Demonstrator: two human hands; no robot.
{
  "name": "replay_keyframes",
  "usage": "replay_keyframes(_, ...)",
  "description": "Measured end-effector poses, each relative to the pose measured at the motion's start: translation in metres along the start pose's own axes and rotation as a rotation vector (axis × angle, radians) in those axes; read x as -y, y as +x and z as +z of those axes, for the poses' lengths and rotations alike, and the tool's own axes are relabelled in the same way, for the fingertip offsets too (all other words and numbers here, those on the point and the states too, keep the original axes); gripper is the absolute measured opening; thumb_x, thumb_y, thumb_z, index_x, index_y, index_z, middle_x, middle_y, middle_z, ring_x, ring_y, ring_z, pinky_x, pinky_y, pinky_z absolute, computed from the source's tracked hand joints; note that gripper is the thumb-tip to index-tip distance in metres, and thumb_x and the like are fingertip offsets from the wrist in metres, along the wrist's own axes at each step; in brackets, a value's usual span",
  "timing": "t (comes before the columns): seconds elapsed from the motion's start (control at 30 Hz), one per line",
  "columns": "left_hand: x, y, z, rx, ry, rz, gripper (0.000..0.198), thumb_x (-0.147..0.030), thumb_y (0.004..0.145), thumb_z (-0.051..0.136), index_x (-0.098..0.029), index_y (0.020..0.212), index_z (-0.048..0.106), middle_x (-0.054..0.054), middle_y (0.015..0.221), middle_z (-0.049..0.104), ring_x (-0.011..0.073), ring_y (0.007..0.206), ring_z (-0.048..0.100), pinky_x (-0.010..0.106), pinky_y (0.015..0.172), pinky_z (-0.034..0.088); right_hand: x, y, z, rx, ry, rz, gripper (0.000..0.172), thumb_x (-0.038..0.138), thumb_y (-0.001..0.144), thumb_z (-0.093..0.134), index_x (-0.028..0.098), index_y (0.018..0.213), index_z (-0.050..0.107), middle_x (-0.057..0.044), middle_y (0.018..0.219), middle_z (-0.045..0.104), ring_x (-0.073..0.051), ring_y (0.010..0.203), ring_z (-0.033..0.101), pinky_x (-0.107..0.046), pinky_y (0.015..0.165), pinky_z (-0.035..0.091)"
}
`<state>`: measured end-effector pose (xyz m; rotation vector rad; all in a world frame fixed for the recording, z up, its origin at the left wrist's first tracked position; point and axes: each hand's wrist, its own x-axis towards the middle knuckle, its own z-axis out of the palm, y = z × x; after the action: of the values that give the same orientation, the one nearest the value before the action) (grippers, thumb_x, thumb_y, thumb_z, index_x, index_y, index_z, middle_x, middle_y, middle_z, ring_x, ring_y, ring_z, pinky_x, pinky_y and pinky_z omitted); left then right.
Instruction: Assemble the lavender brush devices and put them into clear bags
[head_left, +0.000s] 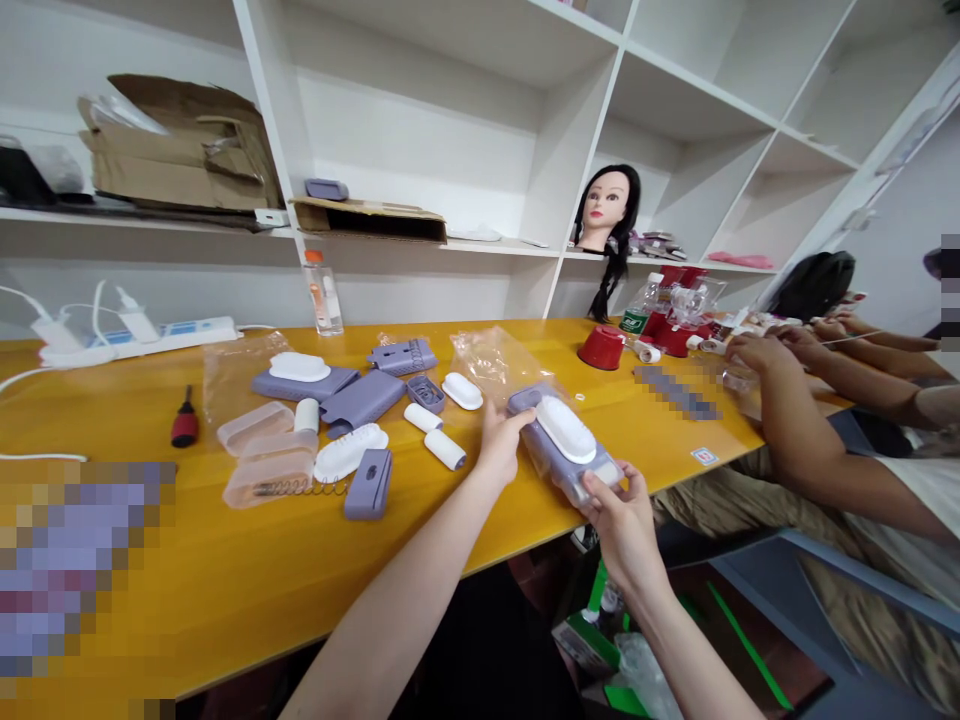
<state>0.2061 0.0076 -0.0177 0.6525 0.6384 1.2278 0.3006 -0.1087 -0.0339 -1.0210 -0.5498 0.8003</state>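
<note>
Both hands hold a purple plastic case (pixel 536 445) that seems wrapped in a clear bag, over the front edge of the table. A white oval piece (pixel 566 428) lies along its top. My left hand (pixel 501 442) grips the far left side, thumb pressed near the white piece. At the near right end, my right hand (pixel 621 515) pinches the case's corner between thumb and fingers. Left of my hands lie purple shells (pixel 367 400), white rollers (pixel 445 450), another white oval piece (pixel 463 391), a bristled white oval part (pixel 351 452) and a metal spring (pixel 300 488).
A red-handled screwdriver (pixel 184 420), translucent trays (pixel 270 468), a crumpled clear bag (pixel 495 358) and a bottle (pixel 322 292) are on the table (pixel 247 590). A power strip (pixel 142 338) lies at back left. Red cups (pixel 602 346) and another person's arms (pixel 817 400) are at right.
</note>
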Motion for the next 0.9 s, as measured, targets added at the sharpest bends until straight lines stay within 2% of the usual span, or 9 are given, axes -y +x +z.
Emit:
replay_keyframes(0.1,0.002,-0.007,0.003,0.144,-0.063,-0.143,0.042,-0.012,0.06,0.065,-0.02,0.099,0.054,0.006,0.101,0.064,0.0164,0.086,0.062,0.025,0.069,0.046,-0.006,0.004,0.007,-0.037,-0.047,-0.028,0.053,0.029,0.055,0.08,0.025,0.089,0.04,0.006,0.081,0.054,-0.009,0.062,0.056,-0.021,0.055,0.05)
replay_keyframes(0.2,0.006,-0.015,0.003,0.168,-0.062,-0.214,0.043,-0.012,0.06,0.063,-0.021,0.101,0.053,0.005,0.097,0.065,0.0158,0.077,0.062,0.026,0.063,0.047,-0.012,0.012,0.014,-0.046,-0.192,-0.061,0.056,0.039,0.059,0.076,0.025,0.098,0.039,0.0,0.096,0.055,-0.015,0.076,0.059,-0.027,0.062,0.052)
replay_keyframes(0.3,0.008,-0.021,0.003,0.189,-0.063,-0.265,0.042,-0.015,0.062,0.063,-0.023,0.102,0.052,0.004,0.098,0.065,0.0162,0.079,0.062,0.028,0.063,0.049,-0.011,0.022,0.013,-0.024,-0.425,-0.17,0.06,0.049,0.068,0.064,0.023,0.116,0.037,-0.006,0.111,0.053,-0.021,0.095,0.056,-0.035,0.077,0.05)
replay_keyframes(0.47,0.001,-0.019,0.002,0.165,-0.086,-0.249,0.04,-0.021,0.066,0.062,-0.025,0.104,0.051,0.002,0.1,0.064,0.0161,0.082,0.062,0.027,0.062,0.05,0.006,0.029,-0.001,0.205,-0.78,-0.234,0.058,0.051,0.075,0.054,0.025,0.127,0.045,-0.008,0.118,0.05,-0.026,0.108,0.05,-0.045,0.096,0.038)
replay_keyframes(0.53,-0.002,-0.018,0.002,0.169,-0.094,-0.225,0.04,-0.019,0.065,0.062,-0.024,0.103,0.053,0.002,0.1,0.064,0.0154,0.082,0.062,0.026,0.062,0.05,0.014,0.03,-0.006,0.28,-0.845,-0.296,0.068,0.046,0.07,0.063,0.028,0.132,0.041,-0.009,0.133,0.038,-0.027,0.118,0.044,-0.045,0.097,0.038)
replay_keyframes(0.63,-0.004,-0.02,0.003,0.24,-0.069,-0.24,0.04,-0.02,0.066,0.062,-0.023,0.105,0.055,0.004,0.104,0.064,0.0167,0.082,0.062,0.027,0.062,0.05,0.022,0.033,-0.008,0.411,-0.732,-0.339,0.085,0.035,0.067,0.069,0.033,0.14,0.024,-0.004,0.149,0.018,-0.025,0.132,0.03,-0.041,0.098,0.039)
replay_keyframes(0.73,-0.004,-0.028,0.005,0.352,0.008,-0.273,0.044,-0.026,0.068,0.061,-0.024,0.111,0.053,0.006,0.109,0.063,0.0198,0.083,0.062,0.031,0.062,0.051,0.025,0.038,-0.005,0.503,-0.593,-0.328,0.084,0.028,0.067,0.071,0.03,0.139,0.028,-0.003,0.147,0.028,-0.023,0.132,0.031,-0.039,0.102,0.035)
replay_keyframes(0.8,-0.003,-0.032,0.006,0.395,0.076,-0.272,0.046,-0.03,0.07,0.061,-0.026,0.115,0.051,0.007,0.112,0.061,0.02,0.085,0.061,0.031,0.063,0.049,0.023,0.045,-0.003,0.446,-0.568,-0.349,0.073,0.027,0.063,0.074,0.025,0.13,0.044,-0.005,0.14,0.04,-0.024,0.129,0.036,-0.04,0.101,0.036)
replay_keyframes(0.9,0.001,-0.036,0.007,0.389,0.173,-0.27,0.047,-0.03,0.071,0.061,-0.029,0.116,0.049,0.005,0.115,0.06,0.0186,0.092,0.058,0.028,0.064,0.047,0.016,0.056,-0.002,0.285,-0.593,-0.42,0.052,0.03,0.063,0.072,0.02,0.113,0.06,-0.007,0.13,0.051,-0.025,0.12,0.047,-0.038,0.09,0.046)
